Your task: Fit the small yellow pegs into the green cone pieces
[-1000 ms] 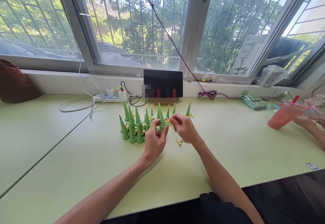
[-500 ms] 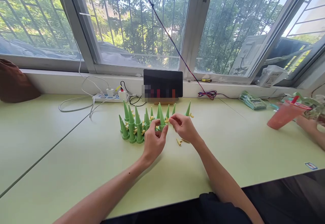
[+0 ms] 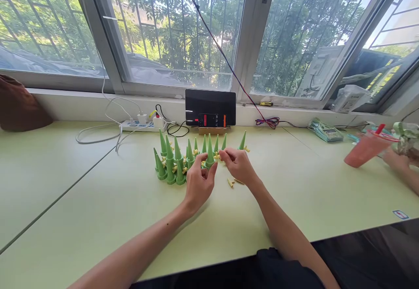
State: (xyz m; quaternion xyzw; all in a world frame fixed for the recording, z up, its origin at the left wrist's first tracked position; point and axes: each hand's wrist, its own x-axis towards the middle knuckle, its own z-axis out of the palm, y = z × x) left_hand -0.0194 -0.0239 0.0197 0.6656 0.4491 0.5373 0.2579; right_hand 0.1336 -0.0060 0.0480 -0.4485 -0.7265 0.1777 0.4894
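Note:
A green pointed cone (image 3: 210, 149) with a wider base stands upright between the thumb and fingers of my left hand (image 3: 198, 183). At its right side is a small pale-yellow branched piece (image 3: 217, 156), and my right hand (image 3: 241, 166) pinches its outer end. Whether that piece is fixed to the cone cannot be made out. To the left, several more green cones (image 3: 170, 169) stand close together, some with yellow bits at their sides. Another cone (image 3: 242, 141) is alone behind my right hand. Loose yellow pieces (image 3: 231, 183) lie on the table below it.
A dark tablet (image 3: 211, 101) leans at the windowsill with a phone in front. A white power strip (image 3: 140, 126) and cables are at the back left. A tilted red drink cup (image 3: 368, 149) stands at right, near another person's hand (image 3: 397, 162). A green packet (image 3: 325, 129) lies behind.
The held cone has tipped from a slight left lean to upright, its point shifting a little right. Both hands have barely moved and keep their grips.

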